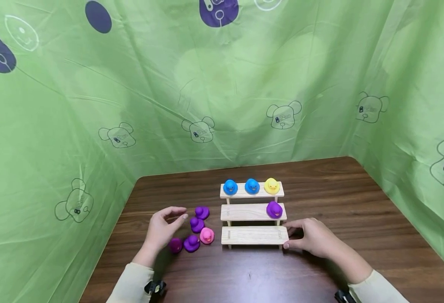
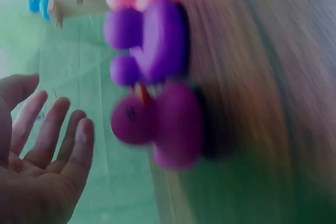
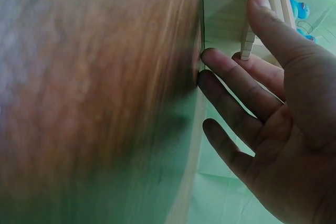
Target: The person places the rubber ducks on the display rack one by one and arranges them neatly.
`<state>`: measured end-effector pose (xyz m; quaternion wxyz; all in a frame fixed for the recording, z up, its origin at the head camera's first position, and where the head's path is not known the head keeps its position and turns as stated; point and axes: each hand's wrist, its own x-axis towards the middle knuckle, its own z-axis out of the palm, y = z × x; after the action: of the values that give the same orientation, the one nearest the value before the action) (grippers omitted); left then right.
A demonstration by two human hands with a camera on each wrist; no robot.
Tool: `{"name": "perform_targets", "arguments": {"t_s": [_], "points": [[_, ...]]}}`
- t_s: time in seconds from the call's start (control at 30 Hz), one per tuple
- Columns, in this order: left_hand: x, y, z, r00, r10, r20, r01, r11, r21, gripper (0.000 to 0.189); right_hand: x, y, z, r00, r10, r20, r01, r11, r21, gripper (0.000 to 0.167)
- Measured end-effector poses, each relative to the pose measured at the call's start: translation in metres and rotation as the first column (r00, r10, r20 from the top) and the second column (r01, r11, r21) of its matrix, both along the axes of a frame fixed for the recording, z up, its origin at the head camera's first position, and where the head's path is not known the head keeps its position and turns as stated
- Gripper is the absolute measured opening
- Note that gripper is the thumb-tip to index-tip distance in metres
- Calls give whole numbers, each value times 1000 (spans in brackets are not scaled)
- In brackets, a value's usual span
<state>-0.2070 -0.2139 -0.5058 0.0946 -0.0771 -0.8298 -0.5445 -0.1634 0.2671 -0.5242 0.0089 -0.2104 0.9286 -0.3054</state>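
Observation:
My left hand point(image 1: 162, 227) hovers with loosely bent fingers beside a group of rubber ducks on the table, holding nothing. In the left wrist view its fingers stand apart from a dark magenta duck point(image 2: 178, 127). Purple ducks point(image 1: 192, 243) and a pink duck point(image 1: 207, 235) make up the rest of the group. At the right end of a three-step wooden stand point(image 1: 253, 235), my right hand point(image 1: 314, 237) pinches the lowest step between thumb and forefinger. Two blue ducks point(image 1: 252, 186) and a yellow duck point(image 1: 272, 185) sit on the top step; one purple duck point(image 1: 275, 209) sits at the middle step's right end.
The stand rests on a dark brown wooden table point(image 1: 328, 189). Green cloth point(image 1: 240, 84) with bear drawings hangs behind the table and along both sides. The group of ducks lies left of the stand.

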Motion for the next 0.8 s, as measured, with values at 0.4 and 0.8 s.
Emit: {"name": "perform_targets", "arguments": {"t_s": [0.4,0.8], "points": [[20,-40,-15,988,-38,148,52,994,-96,40,2,-1,2,1000,1,15,-1,1000,-15,58],[31,-48,-22,988,57,141,-12,953,-303,54,3,-2,1,1000,-11,5,11,1000,1,61]]}}
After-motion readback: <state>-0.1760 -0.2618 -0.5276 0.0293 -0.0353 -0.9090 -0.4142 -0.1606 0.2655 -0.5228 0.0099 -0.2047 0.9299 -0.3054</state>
